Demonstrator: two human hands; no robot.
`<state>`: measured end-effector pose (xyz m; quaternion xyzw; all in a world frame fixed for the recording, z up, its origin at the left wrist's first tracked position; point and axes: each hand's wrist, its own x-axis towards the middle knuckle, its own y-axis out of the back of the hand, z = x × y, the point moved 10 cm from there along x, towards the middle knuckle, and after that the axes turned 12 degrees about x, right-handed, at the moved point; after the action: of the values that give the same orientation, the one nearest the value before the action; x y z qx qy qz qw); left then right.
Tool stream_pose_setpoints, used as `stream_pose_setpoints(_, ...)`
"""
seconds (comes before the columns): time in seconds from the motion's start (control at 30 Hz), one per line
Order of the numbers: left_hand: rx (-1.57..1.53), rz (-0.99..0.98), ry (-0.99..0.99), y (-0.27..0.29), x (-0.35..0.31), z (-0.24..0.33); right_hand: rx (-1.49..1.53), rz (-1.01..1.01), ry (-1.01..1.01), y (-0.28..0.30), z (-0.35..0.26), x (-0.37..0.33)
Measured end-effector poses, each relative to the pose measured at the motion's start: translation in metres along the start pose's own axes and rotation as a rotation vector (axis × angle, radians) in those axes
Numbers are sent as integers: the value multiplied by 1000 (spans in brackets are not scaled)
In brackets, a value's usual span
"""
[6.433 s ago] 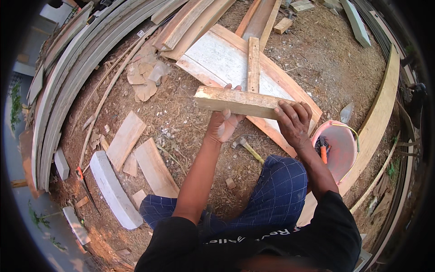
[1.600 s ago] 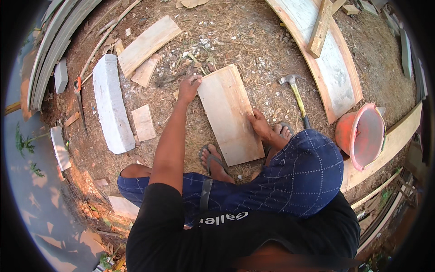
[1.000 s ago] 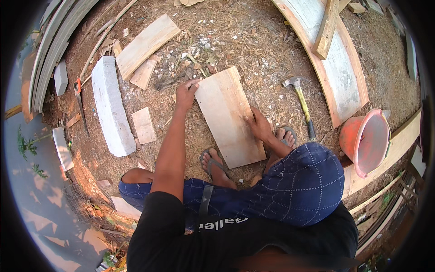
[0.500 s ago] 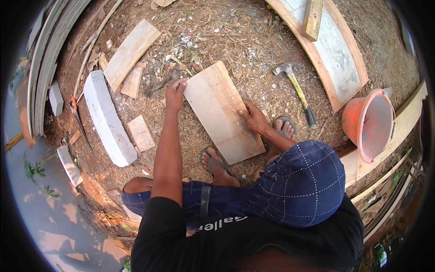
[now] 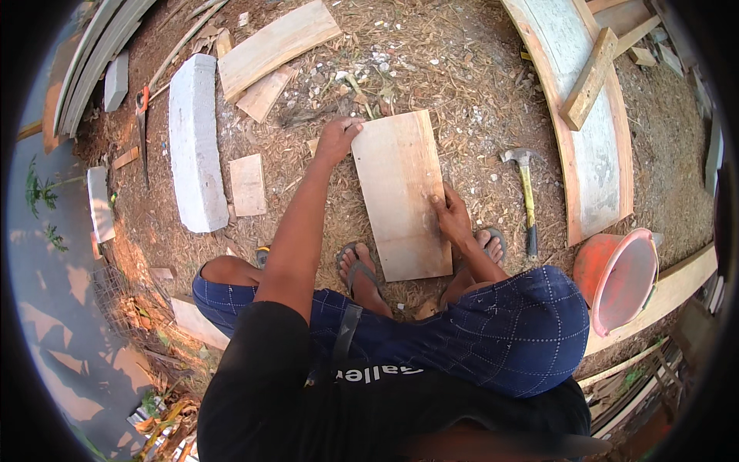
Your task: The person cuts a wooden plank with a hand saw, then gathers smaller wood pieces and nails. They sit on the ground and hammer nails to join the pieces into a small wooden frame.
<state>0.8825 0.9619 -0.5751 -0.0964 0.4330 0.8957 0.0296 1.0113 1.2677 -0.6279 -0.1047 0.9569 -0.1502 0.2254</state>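
A flat rectangular wooden board (image 5: pixel 400 189) lies on the straw-strewn ground in front of my feet. My left hand (image 5: pixel 336 140) rests on its far left corner, fingers curled over the edge. My right hand (image 5: pixel 453 218) presses on the board's right edge, near my right sandalled foot (image 5: pixel 488 245). My left foot (image 5: pixel 356 266) sits just beside the board's near left corner. I am squatting over it.
A claw hammer (image 5: pixel 526 196) with a yellow handle lies right of the board. An orange bucket (image 5: pixel 616 279) stands further right. A curved wooden form (image 5: pixel 593 123) arcs at the upper right. A white concrete block (image 5: pixel 194 142) and loose planks (image 5: pixel 275 48) lie to the left.
Earlier I held a plank in the air over the curved form. Since then a board has been laid on the ground; over the last second both hands stayed on its edges while the view shifted slightly.
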Motion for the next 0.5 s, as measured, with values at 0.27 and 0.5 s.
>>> stream_pose_setpoints(0.27,110,-25,28,3,0,3,-391,36,-59,6,-13,3)
stream_pose_setpoints(0.5,-54,-54,-7,9,-8,-13,-195,-4,-56,7,-5,6)
